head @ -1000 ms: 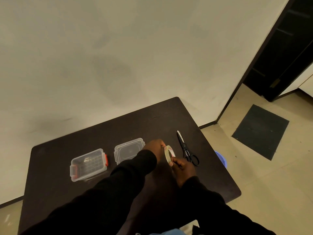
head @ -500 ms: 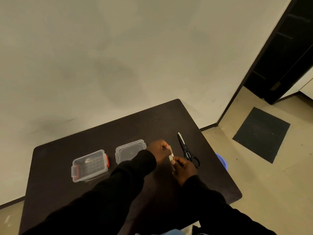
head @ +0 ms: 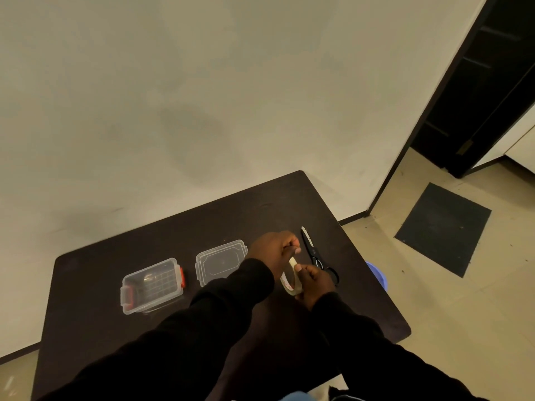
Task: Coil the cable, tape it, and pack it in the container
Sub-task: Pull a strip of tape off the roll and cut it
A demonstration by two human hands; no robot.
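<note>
Nearest the camera, two dark sleeves (head: 231, 328) are seen reaching from six o'clock toward the middle of the dark table (head: 95, 328). A roll of clear tape (head: 291, 277) is held on edge between the two hands: the right hand (head: 314, 280) is closed around its lower rim, while the left hand (head: 273, 248), at about eleven o'clock from the roll, is pinched narrowly at the top, apparently on the free end of the tape (the strip itself is too thin and clear to be made out).

Just beyond the right hand, at about one o'clock, black-handled scissors (head: 314, 253) lie flat on the table, blades pointing away. At nine o'clock from the hands the clear lid (head: 220, 261) lies flat, partly covered by the left wrist; farther out at nine o'clock the clear container (head: 152, 285) with red latches stands open, apart from the lid.

The cable cannot be seen anywhere; whether it lies under the arms cannot be told. Something faint shows through the container's wall, but it cannot be identified. The step in hand is judged to be the freeing of a length of tape. Cutting, taping, packing and closing the lid appear to remain.
</note>
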